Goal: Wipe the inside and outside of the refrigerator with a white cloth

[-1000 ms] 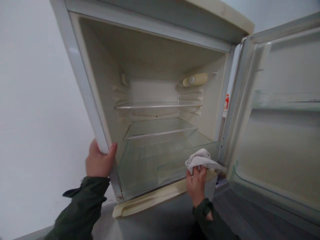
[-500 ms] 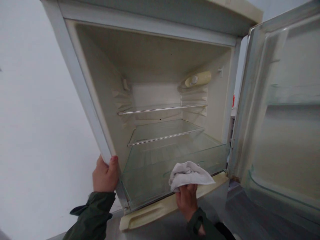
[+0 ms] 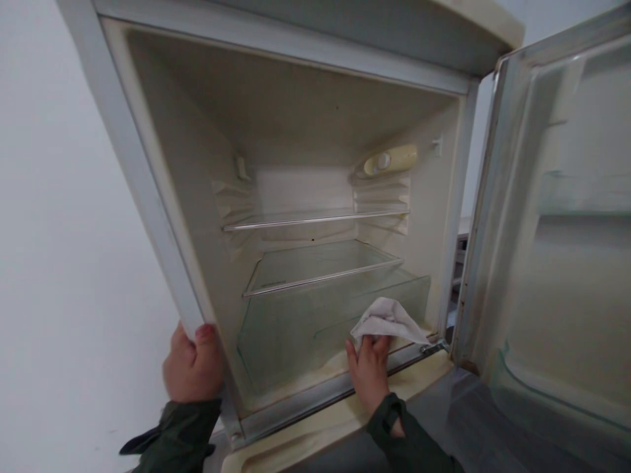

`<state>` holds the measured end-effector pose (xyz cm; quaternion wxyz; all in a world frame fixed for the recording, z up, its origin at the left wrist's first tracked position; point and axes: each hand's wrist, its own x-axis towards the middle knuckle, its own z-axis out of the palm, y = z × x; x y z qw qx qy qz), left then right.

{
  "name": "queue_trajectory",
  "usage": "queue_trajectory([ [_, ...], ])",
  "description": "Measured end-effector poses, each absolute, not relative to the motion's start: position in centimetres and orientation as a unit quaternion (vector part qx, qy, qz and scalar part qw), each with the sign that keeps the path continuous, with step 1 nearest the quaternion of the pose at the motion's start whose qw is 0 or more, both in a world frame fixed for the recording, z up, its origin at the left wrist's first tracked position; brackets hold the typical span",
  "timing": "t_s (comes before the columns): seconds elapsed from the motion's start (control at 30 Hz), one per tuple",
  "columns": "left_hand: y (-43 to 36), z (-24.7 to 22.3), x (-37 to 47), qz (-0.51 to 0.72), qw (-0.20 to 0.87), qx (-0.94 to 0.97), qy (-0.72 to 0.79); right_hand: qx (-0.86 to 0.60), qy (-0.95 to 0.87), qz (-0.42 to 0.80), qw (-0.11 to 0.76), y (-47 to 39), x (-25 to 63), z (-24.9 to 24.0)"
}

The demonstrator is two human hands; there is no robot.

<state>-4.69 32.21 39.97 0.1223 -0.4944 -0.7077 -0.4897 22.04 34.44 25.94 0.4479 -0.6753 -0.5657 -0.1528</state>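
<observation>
1. The left hand (image 3: 193, 362) is raised at the lower left, fingers curled in a closed grip, thumb upright with its nail showing.
2. The left forearm, in a dark green sleeve, slants up from the bottom edge.
3. The right hand (image 3: 369, 368) reaches forward, back of the hand up, fingers closed in a grip.
4. The right wrist is straight, with a dark green cuff around it.
</observation>
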Motion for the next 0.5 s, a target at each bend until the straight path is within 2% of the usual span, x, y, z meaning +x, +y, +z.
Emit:
queue_trajectory([
  [0.23,32.2,39.8,-4.4,-0.507,0.111,-0.480,-0.707,-0.652,-0.615,-0.076,0.437,36.3,20.1,28.2],
  [0.5,32.2,39.7,-4.2,-0.527,0.098,-0.474,-0.699,-0.622,-0.662,-0.064,0.413,39.4,21.3,30.0],
])
